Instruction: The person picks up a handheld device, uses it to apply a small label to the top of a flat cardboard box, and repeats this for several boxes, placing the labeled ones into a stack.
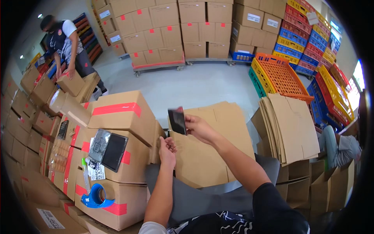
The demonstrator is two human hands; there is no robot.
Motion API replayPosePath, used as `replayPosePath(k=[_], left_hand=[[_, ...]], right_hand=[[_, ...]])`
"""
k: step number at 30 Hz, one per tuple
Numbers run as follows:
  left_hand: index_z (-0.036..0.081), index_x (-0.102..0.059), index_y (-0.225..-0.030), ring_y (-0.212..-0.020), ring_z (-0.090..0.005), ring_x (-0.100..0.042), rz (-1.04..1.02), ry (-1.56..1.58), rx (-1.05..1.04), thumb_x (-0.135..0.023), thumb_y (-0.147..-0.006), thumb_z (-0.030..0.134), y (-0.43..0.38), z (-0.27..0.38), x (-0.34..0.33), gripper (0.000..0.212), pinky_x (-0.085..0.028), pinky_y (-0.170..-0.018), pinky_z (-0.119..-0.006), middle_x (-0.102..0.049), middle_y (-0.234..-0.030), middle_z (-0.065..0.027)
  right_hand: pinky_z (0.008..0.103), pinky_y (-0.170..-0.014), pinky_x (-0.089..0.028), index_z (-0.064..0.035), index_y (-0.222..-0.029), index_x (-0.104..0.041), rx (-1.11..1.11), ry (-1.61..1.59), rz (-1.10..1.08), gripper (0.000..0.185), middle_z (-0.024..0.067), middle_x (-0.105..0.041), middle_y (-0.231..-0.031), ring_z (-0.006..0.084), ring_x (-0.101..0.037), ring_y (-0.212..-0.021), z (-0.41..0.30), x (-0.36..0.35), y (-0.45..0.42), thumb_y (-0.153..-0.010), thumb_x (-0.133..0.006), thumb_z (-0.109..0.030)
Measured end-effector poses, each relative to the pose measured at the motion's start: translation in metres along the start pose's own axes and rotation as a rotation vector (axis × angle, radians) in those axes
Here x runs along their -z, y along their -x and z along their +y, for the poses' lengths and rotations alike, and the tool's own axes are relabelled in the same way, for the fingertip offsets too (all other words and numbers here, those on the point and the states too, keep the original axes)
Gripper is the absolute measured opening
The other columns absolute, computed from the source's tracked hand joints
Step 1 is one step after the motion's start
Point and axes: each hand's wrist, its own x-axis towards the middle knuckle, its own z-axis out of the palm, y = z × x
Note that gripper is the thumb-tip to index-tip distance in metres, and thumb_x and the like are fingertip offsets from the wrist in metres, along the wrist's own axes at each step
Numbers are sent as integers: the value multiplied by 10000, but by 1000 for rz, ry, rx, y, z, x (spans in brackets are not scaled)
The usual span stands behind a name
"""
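Observation:
My right hand [201, 128] grips a flat black rectangular object [177, 121], held tilted above a stack of flattened cardboard sheets [216, 140]. What exactly the object is, I cannot tell. My left hand [167, 149] is lower and to its left, fingers loosely curled, apparently with nothing in them. To the left, on taped cardboard boxes, lie an open stamp pad [114, 152] with its clear lid [100, 145], a printed label [96, 172], a box cutter with a green end [85, 172] and a blue tape dispenser [97, 196].
A cardboard box with red tape [117, 112] stands at left. Folded cardboard [292, 128] and plastic crates [280, 76] are at right. A co-worker [65, 44] handles a box at upper left; another person [340, 146] is at far right. Loaded trolleys [157, 65] stand ahead.

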Motion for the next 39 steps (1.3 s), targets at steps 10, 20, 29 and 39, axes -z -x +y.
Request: replayPosePath(k=[10, 20, 29, 39], left_hand=[[39, -690, -1053, -922, -299, -618, -522, -1283, -685, -771, -824, 210, 28, -52, -35, 297, -505, -825, -388, -633, -991, -142], [5, -653, -1048, -1012, -306, -625, -347, -1329, -867, -691, -888, 138, 4, -56, -45, 211, -471, -912, -376, -645, -1021, -150], [19, -580, -1236, -1097, -241, -640, 79, -1018, -688, -593, -989, 148, -38, -49, -48, 279, -476, -955, -361, -682, -1133, -141], [26, -605, -1212, -1071, -316, -659, 254, -854, -783, -539, -975, 115, -90, -64, -14, 262, -488, -928, -383, -678, -1156, -164]], right_hand=[[448, -862, -471, -29, -1004, -622, 101, 1367, 132, 175, 158, -637, -1052, 338, -582, -987, 82, 74, 112, -852, -623, -117], [404, -952, -457, -64, -1179, -632, 225, 1024, 416, 333, 104, -633, -1191, 322, -560, -1081, 94, 85, 94, -875, -686, -190], [427, -969, -448, -72, -1219, -608, 307, 1026, 540, 318, 130, -615, -1217, 325, -559, -1149, 140, 54, -3, -930, -625, -202], [448, -996, -421, -38, -1192, -579, 342, 965, 608, 319, 175, -587, -1244, 356, -550, -1158, 177, 49, -20, -895, -650, -128]])
